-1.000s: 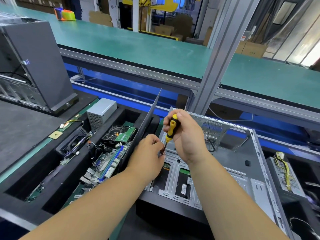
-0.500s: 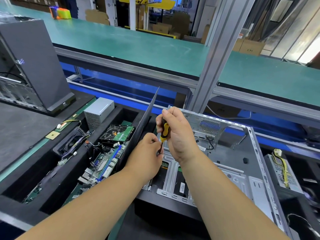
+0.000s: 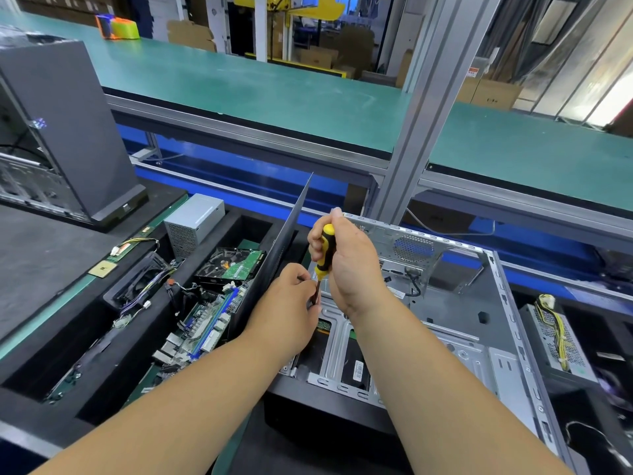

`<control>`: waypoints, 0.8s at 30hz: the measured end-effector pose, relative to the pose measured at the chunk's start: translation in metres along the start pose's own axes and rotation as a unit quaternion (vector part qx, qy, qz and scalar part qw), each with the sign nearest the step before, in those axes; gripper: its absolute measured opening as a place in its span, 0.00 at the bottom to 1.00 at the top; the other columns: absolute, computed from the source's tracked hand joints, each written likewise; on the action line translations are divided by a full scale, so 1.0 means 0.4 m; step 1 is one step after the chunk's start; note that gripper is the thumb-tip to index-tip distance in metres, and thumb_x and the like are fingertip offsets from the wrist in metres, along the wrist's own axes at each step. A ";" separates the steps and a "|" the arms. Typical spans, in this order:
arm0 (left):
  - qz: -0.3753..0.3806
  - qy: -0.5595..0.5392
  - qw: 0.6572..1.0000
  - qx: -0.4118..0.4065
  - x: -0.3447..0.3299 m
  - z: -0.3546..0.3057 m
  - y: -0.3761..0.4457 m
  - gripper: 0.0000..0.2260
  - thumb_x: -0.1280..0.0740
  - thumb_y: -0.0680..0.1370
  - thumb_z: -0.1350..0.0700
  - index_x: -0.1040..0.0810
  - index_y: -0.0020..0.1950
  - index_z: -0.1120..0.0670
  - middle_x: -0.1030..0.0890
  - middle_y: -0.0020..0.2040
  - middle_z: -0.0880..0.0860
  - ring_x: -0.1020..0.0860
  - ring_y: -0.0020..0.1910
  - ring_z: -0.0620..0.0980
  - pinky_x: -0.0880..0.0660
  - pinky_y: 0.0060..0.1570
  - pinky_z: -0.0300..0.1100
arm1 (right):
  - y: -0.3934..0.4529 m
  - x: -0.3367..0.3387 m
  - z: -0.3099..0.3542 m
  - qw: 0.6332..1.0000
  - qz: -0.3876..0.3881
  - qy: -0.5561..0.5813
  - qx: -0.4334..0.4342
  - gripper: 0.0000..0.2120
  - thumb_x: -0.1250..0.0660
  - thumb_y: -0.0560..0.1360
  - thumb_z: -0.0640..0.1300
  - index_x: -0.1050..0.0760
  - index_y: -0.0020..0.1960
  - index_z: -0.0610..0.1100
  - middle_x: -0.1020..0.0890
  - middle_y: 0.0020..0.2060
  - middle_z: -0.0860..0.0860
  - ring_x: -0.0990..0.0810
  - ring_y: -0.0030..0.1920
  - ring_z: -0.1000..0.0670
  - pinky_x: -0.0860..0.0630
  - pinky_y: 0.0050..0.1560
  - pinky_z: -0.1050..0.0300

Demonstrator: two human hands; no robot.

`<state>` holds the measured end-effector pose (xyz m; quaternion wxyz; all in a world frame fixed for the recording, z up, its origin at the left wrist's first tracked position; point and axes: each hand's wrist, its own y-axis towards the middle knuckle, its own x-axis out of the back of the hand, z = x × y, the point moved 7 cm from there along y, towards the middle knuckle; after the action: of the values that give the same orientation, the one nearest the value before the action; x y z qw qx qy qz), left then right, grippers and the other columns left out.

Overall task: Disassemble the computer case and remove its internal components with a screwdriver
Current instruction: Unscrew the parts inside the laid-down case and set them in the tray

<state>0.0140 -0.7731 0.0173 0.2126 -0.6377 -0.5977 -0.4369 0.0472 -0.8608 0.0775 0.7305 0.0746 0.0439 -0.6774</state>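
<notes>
Hands (image 3: pixel 349 265) gripping screwdriver (image 3: pixel 324 250), side panel (image 3: pixel 281 258) beside

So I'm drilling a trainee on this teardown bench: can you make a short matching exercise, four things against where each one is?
Things:
1. screwdriver
2. hard drive
3. silver power supply
4. open computer case

Places:
A. lying flat under both hands
B. gripped in the right hand, shaft pinched by the left hand
C. far end of the black foam tray
D. in the tray, beside the motherboard

Pairs: 1-B, 2-D, 3-C, 4-A
</notes>
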 end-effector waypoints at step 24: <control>-0.009 0.003 1.000 0.001 -0.005 0.004 -0.002 0.04 0.31 0.76 0.53 0.25 0.47 0.51 0.35 0.55 0.42 0.29 0.43 0.42 0.27 0.42 0.36 | 0.008 0.036 -0.014 0.998 -0.003 0.056 -0.006 0.17 0.40 0.79 0.52 0.20 0.36 0.49 0.19 0.36 0.51 0.23 0.38 0.51 0.26 0.43 0.57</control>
<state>0.0139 -0.7727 0.0146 0.2112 -0.6308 -0.6034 -0.4398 0.0516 -0.8739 0.0699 0.7252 0.1082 0.0890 -0.6742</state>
